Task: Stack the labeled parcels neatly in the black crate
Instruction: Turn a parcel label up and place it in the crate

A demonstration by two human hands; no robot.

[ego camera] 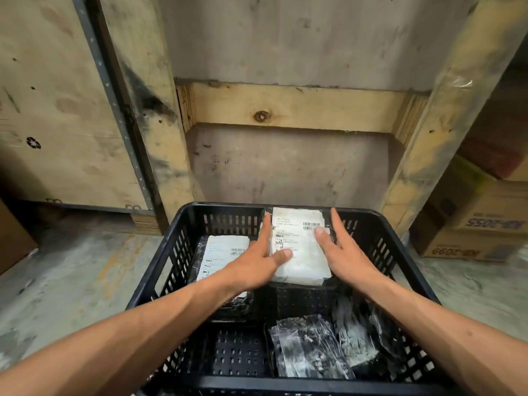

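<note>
A black slatted crate [171,252] stands on the floor in front of me. A parcel with a white label [303,247] lies at the crate's far middle. My left hand [257,261] presses its left edge and my right hand [340,247] its right edge, with both thumbs on the label. A second labeled parcel [223,252] lies lower at the far left, partly hidden under my left wrist. Two plastic-wrapped dark parcels lie at the near right, one [308,347] flat and another [363,332] leaning on the right wall.
A wooden pallet or crate frame [297,107] rises right behind the black crate. Plywood panels [57,110] stand at the left and cardboard boxes [480,224] at the right. The crate sits on a concrete floor [80,270].
</note>
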